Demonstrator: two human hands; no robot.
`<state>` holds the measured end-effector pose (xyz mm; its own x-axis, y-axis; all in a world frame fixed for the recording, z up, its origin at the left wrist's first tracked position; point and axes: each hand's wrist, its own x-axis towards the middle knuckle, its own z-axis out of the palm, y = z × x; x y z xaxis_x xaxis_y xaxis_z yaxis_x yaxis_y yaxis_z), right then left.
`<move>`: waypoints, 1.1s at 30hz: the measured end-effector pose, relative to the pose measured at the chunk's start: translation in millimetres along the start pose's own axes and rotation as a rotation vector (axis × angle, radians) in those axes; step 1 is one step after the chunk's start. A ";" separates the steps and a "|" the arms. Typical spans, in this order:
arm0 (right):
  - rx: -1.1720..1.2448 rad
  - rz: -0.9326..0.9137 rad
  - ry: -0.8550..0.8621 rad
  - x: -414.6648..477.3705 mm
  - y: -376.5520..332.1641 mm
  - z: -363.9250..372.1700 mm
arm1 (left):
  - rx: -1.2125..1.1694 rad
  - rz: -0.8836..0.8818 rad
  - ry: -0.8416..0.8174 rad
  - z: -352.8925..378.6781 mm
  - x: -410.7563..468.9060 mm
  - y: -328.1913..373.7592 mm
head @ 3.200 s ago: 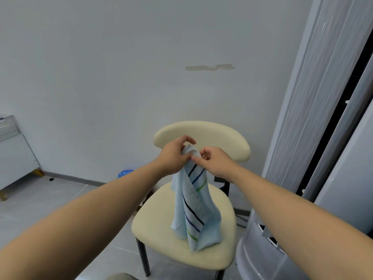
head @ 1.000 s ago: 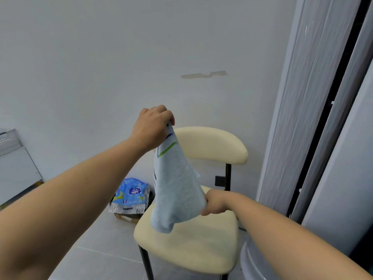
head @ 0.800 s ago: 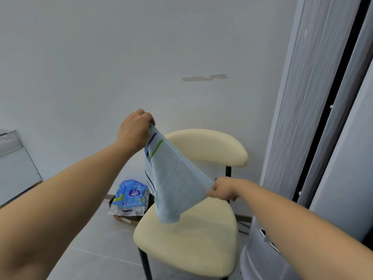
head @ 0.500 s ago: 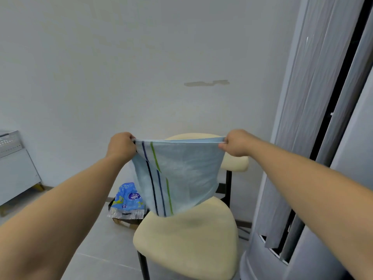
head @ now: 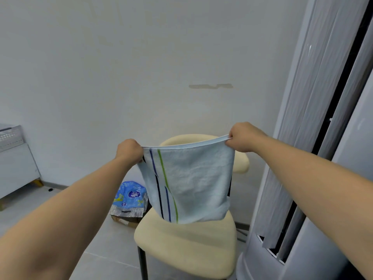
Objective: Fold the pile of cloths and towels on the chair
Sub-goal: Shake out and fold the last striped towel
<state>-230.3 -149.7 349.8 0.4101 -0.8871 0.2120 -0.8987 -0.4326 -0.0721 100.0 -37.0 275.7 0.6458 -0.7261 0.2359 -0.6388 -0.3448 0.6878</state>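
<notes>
A light blue towel (head: 197, 182) with dark blue, black and green stripes near its left side hangs spread out in the air above a cream chair (head: 187, 247). My left hand (head: 129, 151) grips its top left corner. My right hand (head: 242, 138) grips the top right corner, a little higher. The top edge is stretched taut between both hands. The towel's lower edge hangs just over the chair seat and hides most of the backrest. No other cloth shows on the seat.
A tall grey standing unit (head: 302, 178) rises close to the chair's right side. A blue printed plastic pack (head: 130, 197) lies on a flat box on the floor left of the chair. A grey cabinet (head: 14, 160) stands at far left against the white wall.
One second ago my right hand held the towel's lower corner down by the seat. It has since swung up and right, and the towel is now spread flat between both hands.
</notes>
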 end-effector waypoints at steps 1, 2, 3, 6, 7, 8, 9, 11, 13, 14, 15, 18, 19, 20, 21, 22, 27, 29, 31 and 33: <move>0.002 -0.004 0.012 -2.1 -1.9 -0.6 | -0.035 -0.014 -0.015 0.0 -1.5 -0.8; 0.005 -0.011 0.021 -3.7 -3.7 -1.1 | -0.061 -0.021 -0.023 0.0 -2.7 -1.6; 0.014 -0.017 0.024 -5.8 -4.7 -1.4 | -0.083 -0.028 -0.027 -0.2 -3.9 -2.3; 0.041 -0.024 0.006 -11.9 -3.7 3.3 | -0.107 -0.034 -0.021 -1.8 -10.0 -1.6; 0.045 -0.017 -0.004 -14.0 -2.8 5.2 | -0.113 -0.039 -0.014 -2.9 -12.9 -1.3; 0.051 -0.013 -0.016 -15.4 -1.7 7.0 | -0.113 -0.044 -0.011 -3.3 -14.7 -1.6; 0.057 -0.007 -0.037 -18.3 -2.0 8.3 | -0.123 -0.064 -0.014 -4.8 -16.8 -3.2; 0.065 0.007 -0.100 -21.4 -2.4 11.5 | -0.161 -0.116 -0.016 -5.6 -16.9 -9.0; 0.086 0.038 -0.175 -23.9 -3.7 15.7 | -0.168 -0.161 -0.025 -4.6 -12.4 -16.5; 0.128 0.057 -0.208 -24.0 -3.5 19.0 | -0.168 -0.180 -0.036 -2.4 -8.8 -20.9; 0.196 0.086 -0.242 -23.9 -3.5 23.1 | -0.202 -0.195 -0.037 0.6 -5.4 -24.0; 0.449 0.164 -0.316 -19.4 -3.2 42.7 | -0.369 -0.188 -0.011 6.1 -13.6 -13.6; 0.520 0.181 -0.329 -18.5 -5.5 48.9 | -0.425 -0.173 0.004 9.0 -15.0 -8.7; 0.588 0.192 -0.343 -16.9 -8.8 55.1 | -0.462 -0.142 0.022 13.2 -13.7 -4.9; 0.629 0.194 -0.356 -14.2 -12.8 60.6 | -0.475 -0.108 0.031 17.7 -11.1 -2.4; 0.636 0.180 -0.364 -12.2 -17.5 64.3 | -0.489 -0.067 0.039 22.0 -8.8 0.5; 0.469 0.021 -0.456 -6.2 -45.1 70.9 | -0.465 0.134 -0.057 32.8 -17.6 24.0; 0.455 -0.066 -0.426 -2.1 -54.7 71.7 | -0.424 0.220 -0.144 36.2 -24.4 34.5; 0.503 -0.142 -0.315 3.2 -63.7 72.4 | -0.367 0.308 -0.218 40.2 -28.1 42.8; 0.609 -0.211 -0.224 6.4 -72.4 72.0 | -0.318 0.384 -0.252 44.8 -29.1 48.0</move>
<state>-151.5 -135.7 286.2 0.6484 -0.7571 0.0793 -0.5749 -0.5553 -0.6009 31.7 -59.0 271.1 0.2470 -0.8974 0.3655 -0.6257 0.1403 0.7673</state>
